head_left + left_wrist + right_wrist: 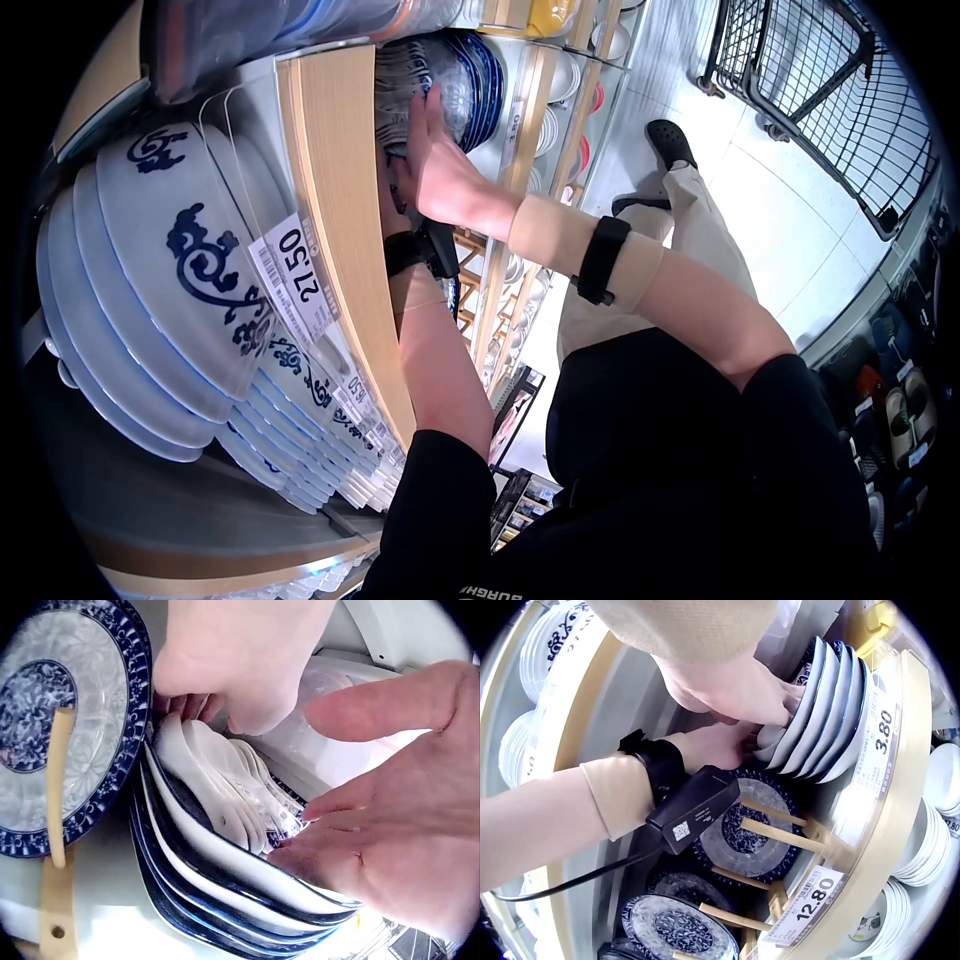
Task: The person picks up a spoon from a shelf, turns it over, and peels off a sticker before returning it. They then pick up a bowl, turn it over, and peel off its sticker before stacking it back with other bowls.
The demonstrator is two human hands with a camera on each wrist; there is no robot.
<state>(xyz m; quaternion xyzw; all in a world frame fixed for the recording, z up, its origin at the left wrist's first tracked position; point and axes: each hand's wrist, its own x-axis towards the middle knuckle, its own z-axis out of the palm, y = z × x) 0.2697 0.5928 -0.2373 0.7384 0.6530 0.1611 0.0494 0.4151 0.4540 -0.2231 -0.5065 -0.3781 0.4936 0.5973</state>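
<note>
White soup spoons (225,780) with blue patterned handles lie nested in the top one of a stack of blue-rimmed bowls (217,862). My left hand (240,660) comes over their rounded ends, its fingers curled down against them. From the other side my right hand (397,802) reaches in, thumb straight and apart, fingertips right at the spoon handles. In the head view the right hand (445,175) covers much of the left one. The right wrist view shows the bowls (817,712) tilted side by side, with both hands at their open side.
Blue-patterned plates (742,832) stand in wooden racks (780,832) beside the bowls. A wooden shelf edge (330,200) carries price tags. Large white bowls with blue flowers (170,250) sit on the nearer shelf. A black wire cart (830,90) and another person's shoe (670,143) are on the right.
</note>
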